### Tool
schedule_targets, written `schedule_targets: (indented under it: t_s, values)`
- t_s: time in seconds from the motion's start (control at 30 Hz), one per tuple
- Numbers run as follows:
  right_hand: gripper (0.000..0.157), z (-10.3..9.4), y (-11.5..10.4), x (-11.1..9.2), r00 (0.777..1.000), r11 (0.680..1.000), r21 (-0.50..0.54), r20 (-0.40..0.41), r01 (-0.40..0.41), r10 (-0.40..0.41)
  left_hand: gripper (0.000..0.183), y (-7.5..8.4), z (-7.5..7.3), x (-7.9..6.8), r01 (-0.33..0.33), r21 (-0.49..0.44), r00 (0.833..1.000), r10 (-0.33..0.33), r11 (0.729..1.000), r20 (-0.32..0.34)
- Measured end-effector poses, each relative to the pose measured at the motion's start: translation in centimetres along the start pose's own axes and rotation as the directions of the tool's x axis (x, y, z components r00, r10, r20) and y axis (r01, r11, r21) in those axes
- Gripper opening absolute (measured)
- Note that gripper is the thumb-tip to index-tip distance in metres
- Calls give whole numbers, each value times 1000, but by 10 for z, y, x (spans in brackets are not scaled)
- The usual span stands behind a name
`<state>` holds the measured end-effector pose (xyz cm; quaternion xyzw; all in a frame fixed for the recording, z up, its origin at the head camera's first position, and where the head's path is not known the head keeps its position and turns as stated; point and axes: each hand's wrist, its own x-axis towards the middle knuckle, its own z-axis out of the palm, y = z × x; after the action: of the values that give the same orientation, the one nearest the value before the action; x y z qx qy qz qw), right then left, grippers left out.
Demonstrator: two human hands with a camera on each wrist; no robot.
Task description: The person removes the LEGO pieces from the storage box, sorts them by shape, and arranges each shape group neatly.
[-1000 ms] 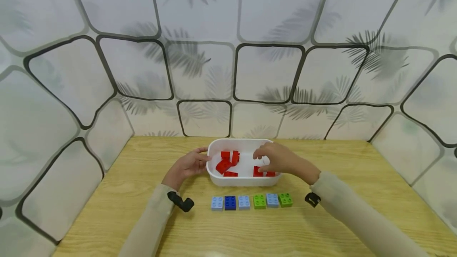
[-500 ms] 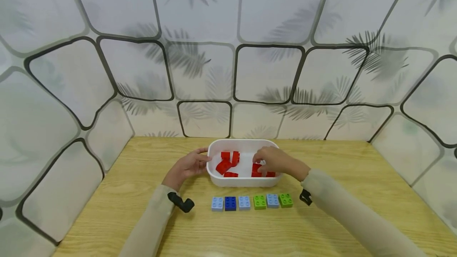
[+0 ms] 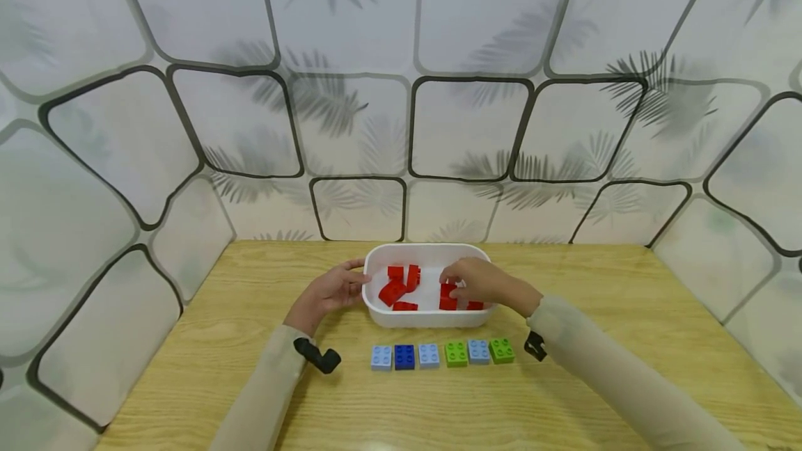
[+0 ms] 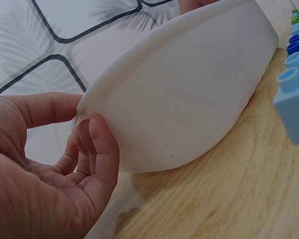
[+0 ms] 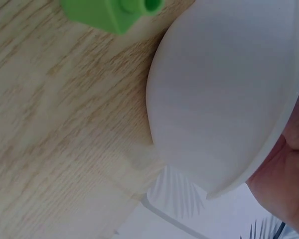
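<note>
A white oval tub point(image 3: 401, 319) stands on the table with several red toy building bricks in it. My left hand point(image 3: 332, 289) holds the tub's left end; in the left wrist view its thumb point(image 4: 52, 108) is at the rim and the other fingers curl against the outer wall. My right hand point(image 3: 479, 280) reaches over the right end, thumb and fingers pinching a red brick point(image 3: 447, 304). In the right wrist view the tub wall hides those fingertips. More red bricks point(image 3: 392, 291) lie in the left half, and another red brick point(image 3: 475, 305) sits under the right hand.
In front of the tub runs a row of bricks: a light blue brick point(image 3: 381, 358), a dark blue brick point(image 3: 404, 358), another light blue one, then a green brick point(image 3: 456, 355), light blue and green. A patterned cloth point(image 3: 357, 207) closes off the wooden table's point(image 3: 388, 409) back and sides.
My right hand has lowered into the tub and taken hold of a red brick, which has shifted slightly left and tilted. The left hand, tub and row of bricks stay in place.
</note>
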<state>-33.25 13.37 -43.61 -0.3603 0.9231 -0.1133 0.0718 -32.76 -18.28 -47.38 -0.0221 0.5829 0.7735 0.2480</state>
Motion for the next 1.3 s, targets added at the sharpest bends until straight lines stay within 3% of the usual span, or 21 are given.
schedule_targets:
  t_s: [0.27,0.47,0.6,0.93,1.17,1.3]
  values:
    - [24,3,3,-2,990,993,-59,-86,106,-111,54,-1,-1,1,-3,2,1000,3,1000,11]
    - [23,2,0,-6,957,972,-179,-221,152,-190,55,-1,-1,0,-7,8,1000,7,1000,6]
    - [24,-3,-3,-10,922,962,-208,-308,176,-235,54,-1,0,-1,-8,8,1000,8,1000,4]
    - [31,-20,-14,-25,799,958,-173,-530,228,-286,55,-2,-1,-1,-4,-8,1000,4,1000,10]
    - [35,-31,-36,-36,743,957,-156,-604,244,-288,55,-2,0,-1,-2,-6,1000,2,1000,2]
    - [38,-38,-50,-41,690,932,-195,-629,307,-359,58,0,1,0,0,-7,1000,0,1000,-7]
